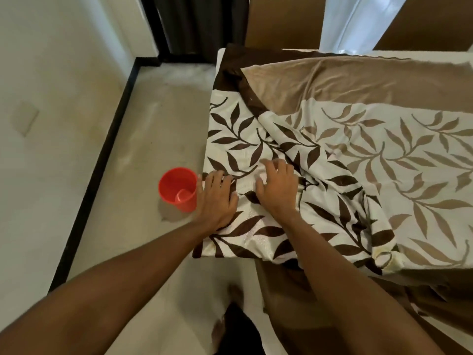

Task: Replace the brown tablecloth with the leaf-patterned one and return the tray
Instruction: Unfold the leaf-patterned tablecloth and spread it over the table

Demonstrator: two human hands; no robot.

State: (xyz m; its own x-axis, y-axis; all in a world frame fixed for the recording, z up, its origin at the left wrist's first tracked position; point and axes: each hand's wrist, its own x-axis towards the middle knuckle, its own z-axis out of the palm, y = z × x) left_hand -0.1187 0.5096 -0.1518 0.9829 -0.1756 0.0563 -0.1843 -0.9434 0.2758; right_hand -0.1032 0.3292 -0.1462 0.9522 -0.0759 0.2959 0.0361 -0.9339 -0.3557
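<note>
Where the fingers (275,166) of the right hand (277,187) curl loosely, they rest on the leaf-patterned tablecloth (256,149) without pinching it; the left hand (217,197) lies flat, fingers spread and released, pressing the same cloth at the bench's left edge. Both forearms reach in from the bottom of the view. The leaf-patterned tablecloth covers the near-left part of the bench (220,53), dark-leaf face up there, rumpled through the middle, with a folded-over portion to the right showing a paler tan face. A dark brown band (230,70) runs along its far edge. One red plastic cup (178,188) stands upright on the floor (153,124), just beside the left hand.
</note>
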